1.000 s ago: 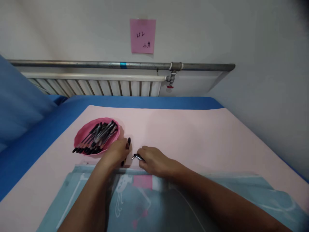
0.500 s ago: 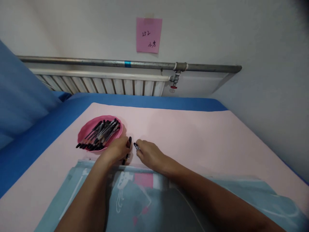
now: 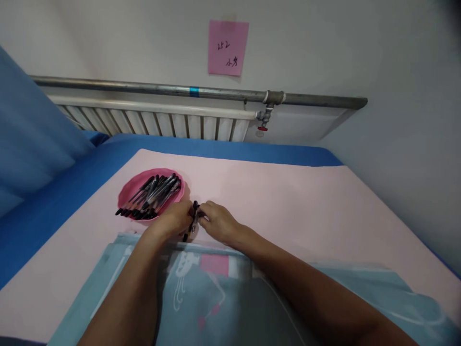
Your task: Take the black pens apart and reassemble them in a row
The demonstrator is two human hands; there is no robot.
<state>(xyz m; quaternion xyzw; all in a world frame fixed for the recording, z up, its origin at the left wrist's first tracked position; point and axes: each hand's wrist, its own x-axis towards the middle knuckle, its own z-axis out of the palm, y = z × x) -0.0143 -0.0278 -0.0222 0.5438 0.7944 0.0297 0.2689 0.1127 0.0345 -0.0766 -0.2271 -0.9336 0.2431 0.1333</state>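
My left hand (image 3: 173, 220) is closed around dark pens (image 3: 188, 233), whose ends stick out above and below the fingers. Just to its right, my right hand (image 3: 220, 223) pinches a pen (image 3: 200, 213) with a black end. That pen meets the ones in my left hand; how many are gripped there I cannot tell. Close by on the left is a pink bowl (image 3: 124, 191) with a wavy rim, heaped with several black and clear pens (image 3: 160, 192).
A pale pink sheet (image 3: 281, 206) covers the blue surface (image 3: 230, 150). Light blue printed cloth (image 3: 201, 293) lies under my forearms. Behind are a radiator (image 3: 194, 126), a metal pipe (image 3: 144, 88) and a pink note (image 3: 228, 48). A blue curtain (image 3: 32, 139) hangs at left.
My right hand has moved left and slightly up, bringing its pen against those in my left hand. My left hand keeps its grip. The view has shifted slightly.
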